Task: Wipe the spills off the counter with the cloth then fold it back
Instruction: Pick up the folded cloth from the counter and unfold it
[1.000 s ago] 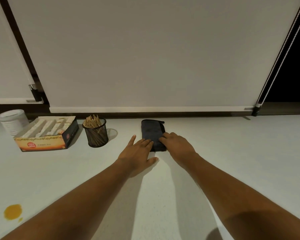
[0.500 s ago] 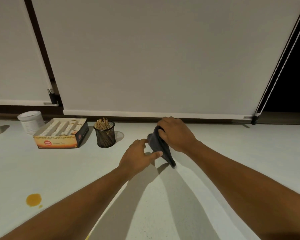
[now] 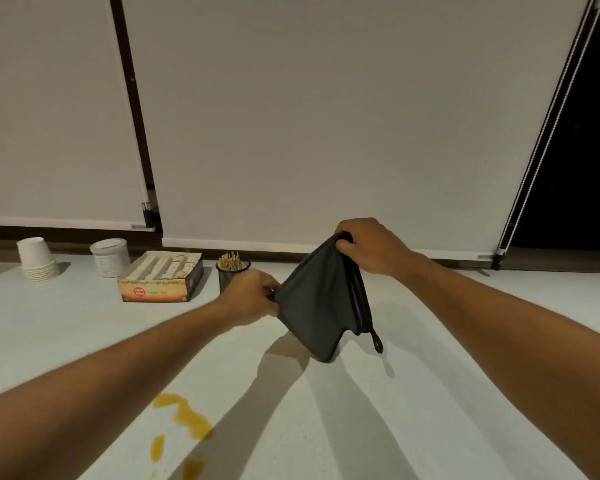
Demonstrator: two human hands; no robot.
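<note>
A dark grey cloth (image 3: 317,306) hangs in the air above the white counter (image 3: 430,393), partly unfolded, with a small loop dangling at its right corner. My right hand (image 3: 368,245) grips its top corner. My left hand (image 3: 253,297) pinches its left edge, lower down. Orange-yellow spills (image 3: 184,415) lie on the counter near me, below my left forearm, with smaller drops just under them.
Along the back left stand a stack of white paper cups (image 3: 37,259), a white tub (image 3: 110,256), an open box of sachets (image 3: 161,277) and a black mesh holder of sticks (image 3: 232,271). White blinds hang behind the counter.
The cloth lay folded on the counter, then my right hand lifted it. Now both hands hold it up and spread it open. The view has shifted, bringing more of the spill in.
</note>
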